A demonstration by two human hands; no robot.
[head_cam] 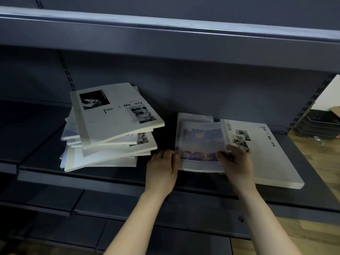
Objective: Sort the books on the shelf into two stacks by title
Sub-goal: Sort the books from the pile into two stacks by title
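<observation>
A messy pile of several white books (110,137) lies on the dark shelf (92,178), topped by a "Time & Memory" cover. To its right a blurred book with a blue-purple picture cover (201,144) lies partly over a flat "Time & Memory" book (265,157). My left hand (161,168) touches the picture book's left edge with loosely curved fingers. My right hand (235,159) rests on its lower right corner, fingers curled over the edge.
An upper shelf (165,39) overhangs the work area. Slotted uprights (311,102) stand at the back. Stacked dark trays (320,126) sit on the wooden floor at far right. A lower shelf (73,232) lies below my forearms.
</observation>
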